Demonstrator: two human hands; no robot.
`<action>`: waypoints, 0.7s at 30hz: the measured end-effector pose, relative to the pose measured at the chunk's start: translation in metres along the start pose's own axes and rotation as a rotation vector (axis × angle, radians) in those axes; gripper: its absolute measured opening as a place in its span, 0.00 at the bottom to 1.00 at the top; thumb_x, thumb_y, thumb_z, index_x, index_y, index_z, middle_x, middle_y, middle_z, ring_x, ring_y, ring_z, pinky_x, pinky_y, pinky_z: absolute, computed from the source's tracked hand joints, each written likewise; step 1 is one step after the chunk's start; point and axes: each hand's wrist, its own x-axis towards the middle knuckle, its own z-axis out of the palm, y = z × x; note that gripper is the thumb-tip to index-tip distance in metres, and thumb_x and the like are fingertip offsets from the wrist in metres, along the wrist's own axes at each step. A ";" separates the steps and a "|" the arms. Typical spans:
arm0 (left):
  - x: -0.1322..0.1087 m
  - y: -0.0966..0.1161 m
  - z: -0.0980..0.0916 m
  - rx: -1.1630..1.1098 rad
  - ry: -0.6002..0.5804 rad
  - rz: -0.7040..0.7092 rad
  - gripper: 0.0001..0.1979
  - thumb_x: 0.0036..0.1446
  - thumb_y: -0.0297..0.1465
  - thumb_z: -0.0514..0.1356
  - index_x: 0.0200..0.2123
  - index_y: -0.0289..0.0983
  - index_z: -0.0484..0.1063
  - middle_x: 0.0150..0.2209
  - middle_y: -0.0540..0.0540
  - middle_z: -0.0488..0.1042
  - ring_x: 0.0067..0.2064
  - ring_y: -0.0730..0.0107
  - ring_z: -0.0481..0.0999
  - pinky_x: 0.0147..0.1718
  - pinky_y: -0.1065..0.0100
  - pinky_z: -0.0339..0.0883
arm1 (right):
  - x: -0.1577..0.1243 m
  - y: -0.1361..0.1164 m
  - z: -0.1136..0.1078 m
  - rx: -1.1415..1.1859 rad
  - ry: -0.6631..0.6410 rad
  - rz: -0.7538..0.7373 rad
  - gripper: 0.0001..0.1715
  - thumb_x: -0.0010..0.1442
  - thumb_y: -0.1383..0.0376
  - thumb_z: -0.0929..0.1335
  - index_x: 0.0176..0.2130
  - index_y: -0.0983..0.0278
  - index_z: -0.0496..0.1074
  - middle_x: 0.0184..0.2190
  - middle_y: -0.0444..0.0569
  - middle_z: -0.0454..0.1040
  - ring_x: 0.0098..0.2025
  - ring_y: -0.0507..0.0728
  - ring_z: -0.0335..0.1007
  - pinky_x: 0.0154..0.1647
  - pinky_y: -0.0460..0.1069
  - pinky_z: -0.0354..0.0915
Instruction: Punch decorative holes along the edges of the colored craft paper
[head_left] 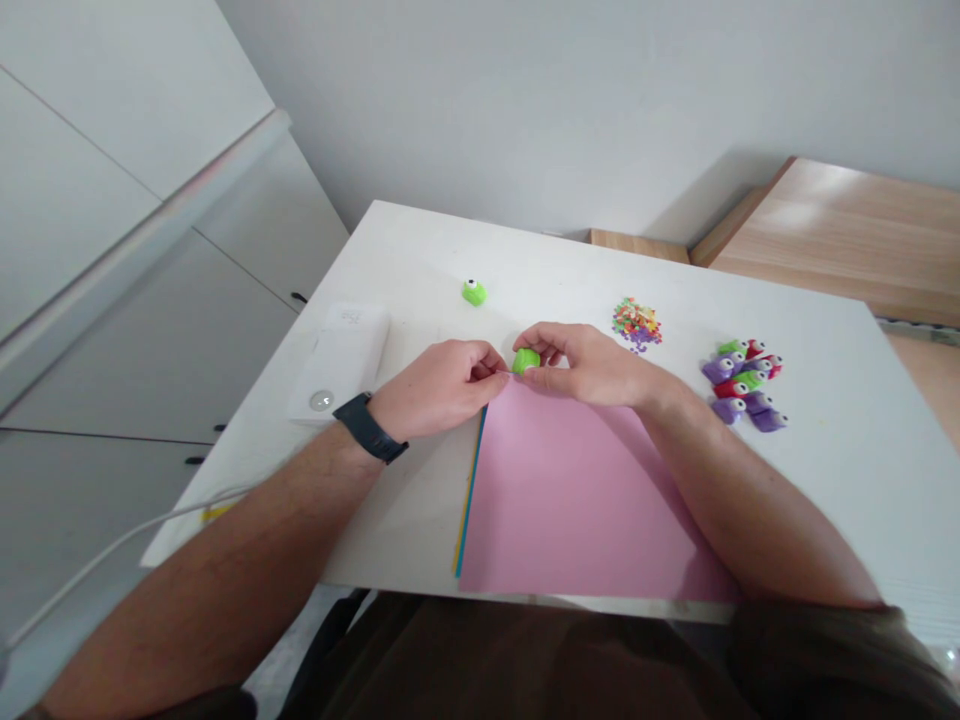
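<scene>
My right hand (581, 362) grips a small green googly-eyed piece (527, 360) between thumb and fingers, at the top left corner of a pink sheet of paper (577, 490). With thumb and forefinger pressed together, my left hand (454, 382) pinches that same corner, close beside the green piece. Blue and yellow sheets (469, 510) peek out along the pink sheet's left edge. Farther back on the table lies another green googly-eyed piece (474, 292).
A heap of tiny coloured bits (637, 324) lies beyond my right hand. Several purple, red and green googly-eyed pieces (746, 385) are clustered at the right. On the left a white box-shaped device (341, 360) rests on the white table (420, 500), near a white cable (112, 550).
</scene>
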 end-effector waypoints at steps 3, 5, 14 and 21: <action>0.000 -0.001 0.000 0.005 0.000 0.005 0.15 0.63 0.42 0.58 0.41 0.39 0.78 0.38 0.47 0.83 0.39 0.62 0.81 0.38 0.64 0.69 | 0.000 0.000 0.000 -0.005 -0.005 -0.004 0.17 0.61 0.63 0.70 0.49 0.63 0.76 0.39 0.46 0.79 0.39 0.54 0.73 0.42 0.49 0.65; 0.001 -0.001 0.001 0.005 0.003 0.005 0.15 0.64 0.43 0.57 0.41 0.39 0.78 0.38 0.46 0.83 0.39 0.62 0.81 0.38 0.64 0.69 | 0.000 0.001 0.001 -0.009 -0.006 -0.008 0.17 0.61 0.63 0.70 0.49 0.63 0.76 0.40 0.46 0.79 0.39 0.54 0.73 0.42 0.49 0.65; 0.001 0.003 0.000 0.031 0.011 0.002 0.16 0.65 0.42 0.56 0.40 0.39 0.79 0.37 0.47 0.83 0.38 0.62 0.80 0.36 0.65 0.67 | 0.000 0.002 0.000 -0.011 -0.018 -0.008 0.17 0.60 0.63 0.70 0.50 0.63 0.76 0.40 0.46 0.79 0.39 0.54 0.73 0.42 0.49 0.65; 0.002 0.001 0.000 0.043 0.021 0.004 0.16 0.65 0.43 0.56 0.40 0.39 0.79 0.37 0.47 0.83 0.38 0.62 0.80 0.36 0.65 0.67 | 0.000 0.002 -0.001 -0.010 -0.036 -0.009 0.17 0.61 0.62 0.70 0.49 0.63 0.76 0.40 0.46 0.79 0.39 0.54 0.73 0.43 0.49 0.65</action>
